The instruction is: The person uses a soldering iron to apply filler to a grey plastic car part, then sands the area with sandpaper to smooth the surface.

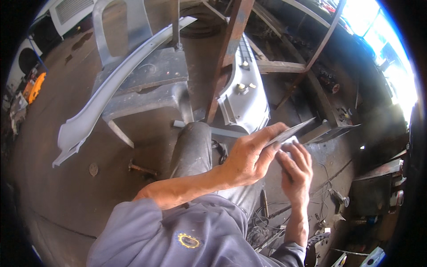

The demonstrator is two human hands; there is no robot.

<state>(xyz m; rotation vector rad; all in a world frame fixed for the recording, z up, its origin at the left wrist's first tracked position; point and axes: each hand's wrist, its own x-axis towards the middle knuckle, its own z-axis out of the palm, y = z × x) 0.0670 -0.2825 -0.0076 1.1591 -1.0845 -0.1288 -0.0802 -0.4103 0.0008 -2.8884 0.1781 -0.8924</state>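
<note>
My left hand (250, 155) is closed on a thin, flat grey sheet (293, 130), seen nearly edge-on, that sticks out past the fingers to the upper right. Close against its underside is my right hand (297, 171), with the fingers bent together. Something small and whitish (290, 140) shows at those fingertips, too hidden to name. Just beyond my hands a pale grey moulded trim panel (247, 95) with clips on it leans by a rusty metal post. A long curved grey trim strip (104, 89) rests across a grey plastic chair (153, 71) at the left.
A rusty metal frame (233, 42) rises ahead of me. On the floor lie a hammer (143, 168), a round flat disc (93, 169) and tangled cables (267, 222). Shelves with assorted parts (378, 191) line the right side. An orange object (37, 87) sits at the far left.
</note>
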